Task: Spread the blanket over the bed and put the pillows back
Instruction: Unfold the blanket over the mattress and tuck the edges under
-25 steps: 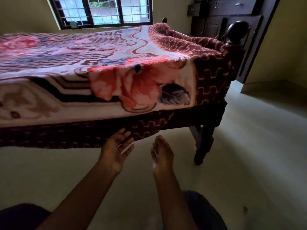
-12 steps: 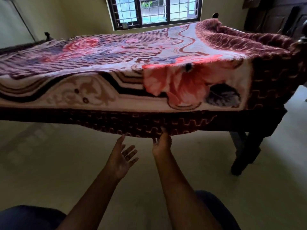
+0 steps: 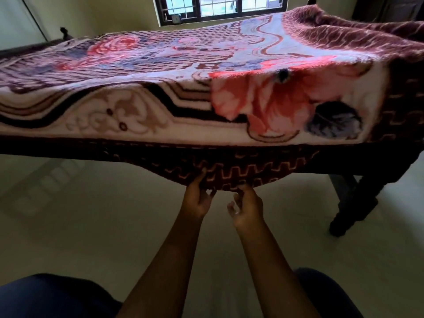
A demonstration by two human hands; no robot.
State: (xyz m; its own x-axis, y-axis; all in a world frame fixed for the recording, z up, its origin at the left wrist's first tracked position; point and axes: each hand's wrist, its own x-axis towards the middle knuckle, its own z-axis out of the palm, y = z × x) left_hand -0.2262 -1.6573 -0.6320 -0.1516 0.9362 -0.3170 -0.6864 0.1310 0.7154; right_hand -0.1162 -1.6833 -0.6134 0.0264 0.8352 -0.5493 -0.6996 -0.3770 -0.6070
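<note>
A thick blanket with red flowers and a dark maroon zigzag border covers the bed and hangs over its near side. My left hand grips the hanging maroon hem from below, fingers curled into the cloth. My right hand is just beside it under the same hem, its fingertips touching the edge; whether it grips the cloth is unclear. The hem sags lowest where my hands meet it. No pillows are in view.
The dark wooden bed frame has a leg at the right and a post at the far left. A barred window is behind the bed. Pale floor lies between me and the bed. My knees show at the bottom.
My view has shifted left along the bed and closer. Both hands rose from open below the blanket to the hanging hem, and the left now grips it.
</note>
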